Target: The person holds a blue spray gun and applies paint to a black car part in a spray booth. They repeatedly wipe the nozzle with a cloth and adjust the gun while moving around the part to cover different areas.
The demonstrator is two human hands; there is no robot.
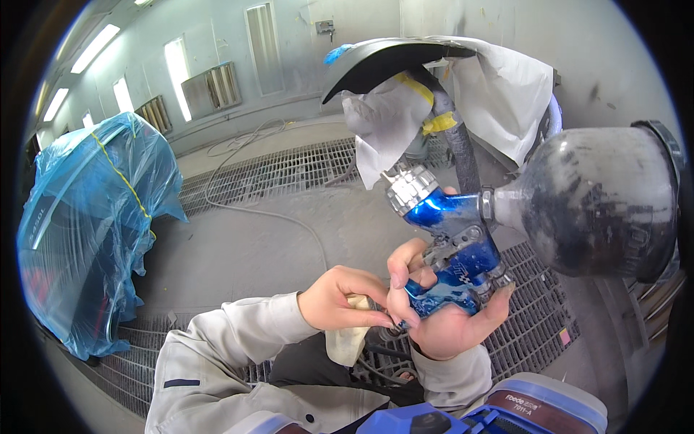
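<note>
Respirator (542, 401) occupies the near edge. Right of centre, I grip the blue spray gun (470, 254) with the right hand (444, 329); the left hand (343, 298), fingers narrow, pinches a pale cloth (345, 346) at the handle's base. Cup (589, 202) fitted; base handling appears unfinished.

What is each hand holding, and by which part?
The right hand holds the blue spray gun by its handle; the left hand appears to hold a cream cloth by its upper part.

The spray gun's handle (450, 295) is partly hidden
</note>
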